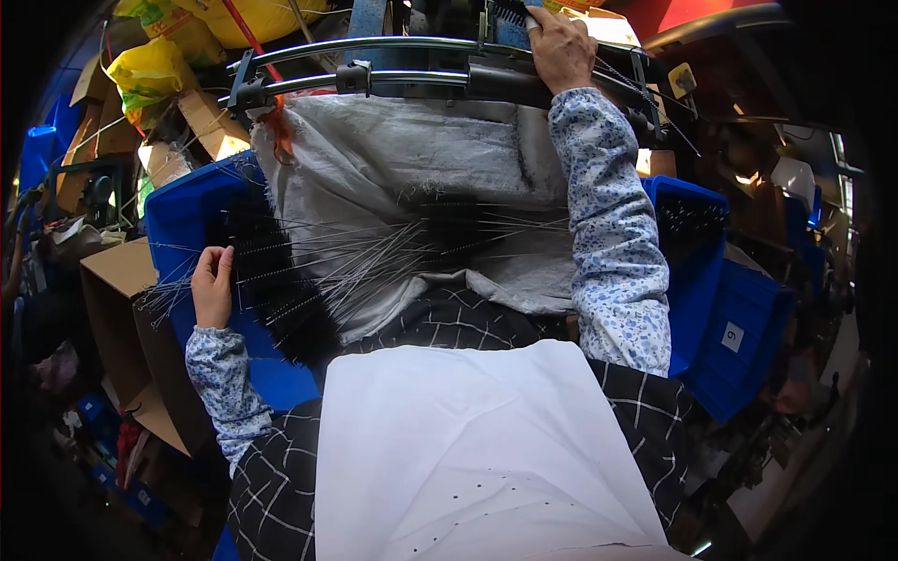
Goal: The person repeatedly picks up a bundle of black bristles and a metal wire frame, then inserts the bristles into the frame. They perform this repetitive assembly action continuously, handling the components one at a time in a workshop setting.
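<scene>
At the left, my left hand (213, 288) is closed, thumb and forefinger pinched together beside a pile of black bristle brushes (281, 276) with thin wire stems. Whatever is between those fingertips is too small to make out. My right hand (564, 49) reaches to the far side, its fingers curled at the machine's metal rails (421, 78). A small pale piece shows at its fingertips, next to black bristles (510, 11); what the fingers hold is partly hidden. More black brushes (451, 224) lie in front of me on a whitish woven sheet (402, 140), their wires (374, 257) fanning out across it.
A blue bin (173, 210) stands at the left, under the brushes, beside an open cardboard box (131, 318). Another blue bin (687, 271) at the right holds dark bristly pieces. Yellow bags (154, 75) are heaped at the far left. A white cloth (477, 439) covers my lap.
</scene>
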Action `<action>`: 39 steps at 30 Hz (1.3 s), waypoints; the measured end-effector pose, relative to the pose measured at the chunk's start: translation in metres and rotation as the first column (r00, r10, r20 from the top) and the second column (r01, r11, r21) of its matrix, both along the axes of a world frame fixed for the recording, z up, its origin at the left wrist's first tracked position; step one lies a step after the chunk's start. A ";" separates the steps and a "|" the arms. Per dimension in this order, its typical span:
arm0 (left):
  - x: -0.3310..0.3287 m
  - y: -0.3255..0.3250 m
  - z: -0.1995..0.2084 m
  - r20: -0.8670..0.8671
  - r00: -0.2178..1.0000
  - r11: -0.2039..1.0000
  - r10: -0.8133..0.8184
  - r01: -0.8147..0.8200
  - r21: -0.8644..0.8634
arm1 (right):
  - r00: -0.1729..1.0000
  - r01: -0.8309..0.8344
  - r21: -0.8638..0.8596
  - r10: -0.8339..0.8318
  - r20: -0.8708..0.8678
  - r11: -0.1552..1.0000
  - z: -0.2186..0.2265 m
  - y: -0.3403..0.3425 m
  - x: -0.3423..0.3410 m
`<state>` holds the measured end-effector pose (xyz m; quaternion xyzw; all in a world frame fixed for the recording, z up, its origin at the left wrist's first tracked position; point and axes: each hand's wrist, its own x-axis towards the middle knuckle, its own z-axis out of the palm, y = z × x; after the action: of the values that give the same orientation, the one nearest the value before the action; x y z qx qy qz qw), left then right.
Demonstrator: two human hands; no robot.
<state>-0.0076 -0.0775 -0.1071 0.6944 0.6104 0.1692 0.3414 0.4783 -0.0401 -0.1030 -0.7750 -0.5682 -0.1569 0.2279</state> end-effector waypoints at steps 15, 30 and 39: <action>-0.004 0.026 0.076 0.564 0.808 0.674 0.168 -0.512 0.533 | 0.998 -0.043 0.036 0.044 -0.036 0.998 -0.007 0.001 0.008; 0.010 0.017 0.086 0.678 0.717 0.665 0.162 -0.587 0.461 | 0.999 0.046 -0.069 -0.047 -0.011 0.997 -0.003 0.011 0.000; 0.021 0.015 0.085 0.659 0.741 0.668 0.128 -0.556 0.495 | 0.986 0.053 0.042 -0.059 0.154 0.998 -0.011 -0.001 0.011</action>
<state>0.0137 -0.0628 -0.0223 0.5486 0.5015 0.6393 0.1971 0.4894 -0.0411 -0.1140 -0.7716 -0.5591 -0.2337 0.1934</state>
